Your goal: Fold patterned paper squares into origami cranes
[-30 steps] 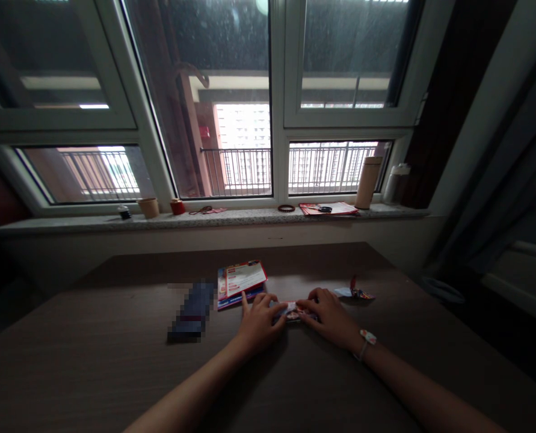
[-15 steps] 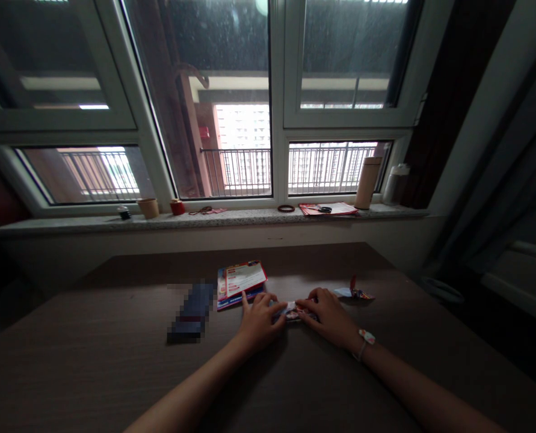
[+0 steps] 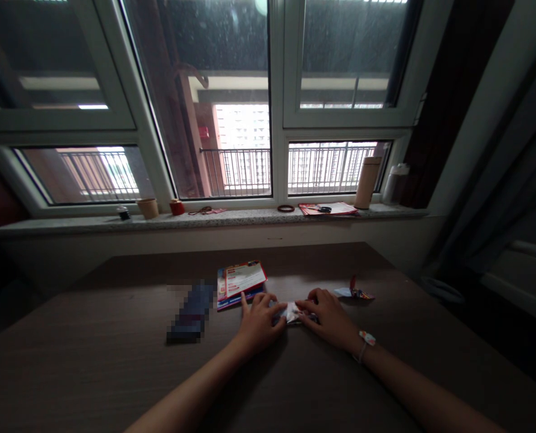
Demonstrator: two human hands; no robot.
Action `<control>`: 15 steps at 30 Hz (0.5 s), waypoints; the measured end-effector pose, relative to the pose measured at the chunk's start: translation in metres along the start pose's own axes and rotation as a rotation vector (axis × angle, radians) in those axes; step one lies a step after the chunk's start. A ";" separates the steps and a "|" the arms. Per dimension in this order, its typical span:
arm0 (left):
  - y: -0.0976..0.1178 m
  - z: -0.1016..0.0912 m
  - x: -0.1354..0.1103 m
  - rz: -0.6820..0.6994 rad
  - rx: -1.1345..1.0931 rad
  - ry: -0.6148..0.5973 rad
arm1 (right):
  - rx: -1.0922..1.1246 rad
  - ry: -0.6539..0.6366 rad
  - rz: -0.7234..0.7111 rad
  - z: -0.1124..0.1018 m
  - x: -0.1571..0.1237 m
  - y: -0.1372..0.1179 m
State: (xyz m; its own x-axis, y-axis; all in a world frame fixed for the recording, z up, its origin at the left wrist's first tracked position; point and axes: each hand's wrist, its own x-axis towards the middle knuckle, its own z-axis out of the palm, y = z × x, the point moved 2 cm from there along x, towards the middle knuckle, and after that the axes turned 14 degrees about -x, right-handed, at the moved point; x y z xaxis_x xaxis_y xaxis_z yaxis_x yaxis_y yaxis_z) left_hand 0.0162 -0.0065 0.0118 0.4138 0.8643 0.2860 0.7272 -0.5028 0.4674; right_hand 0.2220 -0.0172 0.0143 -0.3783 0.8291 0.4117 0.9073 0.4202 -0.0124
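A small folded piece of patterned paper [image 3: 292,312] lies on the dark wooden table [image 3: 114,373] between my two hands. My left hand [image 3: 259,322] presses on its left end with curled fingers, the index finger stretched out towards the leaflets. My right hand [image 3: 328,316] pinches the paper's right end with fingers pressed together; a bracelet sits on that wrist. A white flap of the paper stands up between the fingertips.
A stack of colourful leaflets [image 3: 240,281] lies just beyond my left hand, a dark blurred object [image 3: 190,316] to its left. A small folded paper figure [image 3: 355,291] sits right of my right hand. The windowsill [image 3: 249,218] holds cups, papers and a tall cylinder [image 3: 367,182].
Both hands stay in place. The paper between them has been worked a little, and a white flap now shows more plainly at the fingertips.
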 end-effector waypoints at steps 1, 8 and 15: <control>0.000 0.000 0.000 0.000 0.003 0.001 | -0.004 -0.005 0.003 0.000 0.000 0.000; -0.002 0.002 -0.002 0.006 0.023 0.019 | -0.038 0.009 -0.010 -0.003 -0.001 -0.002; 0.000 0.000 -0.003 0.055 0.037 0.024 | -0.027 0.032 -0.012 -0.010 -0.002 -0.002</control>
State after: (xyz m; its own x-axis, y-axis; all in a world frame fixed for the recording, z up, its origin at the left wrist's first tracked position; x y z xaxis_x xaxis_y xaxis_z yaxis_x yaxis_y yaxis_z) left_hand 0.0151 -0.0091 0.0106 0.4409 0.8346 0.3302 0.7238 -0.5482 0.4190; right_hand 0.2227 -0.0237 0.0231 -0.3833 0.8118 0.4406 0.9078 0.4191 0.0174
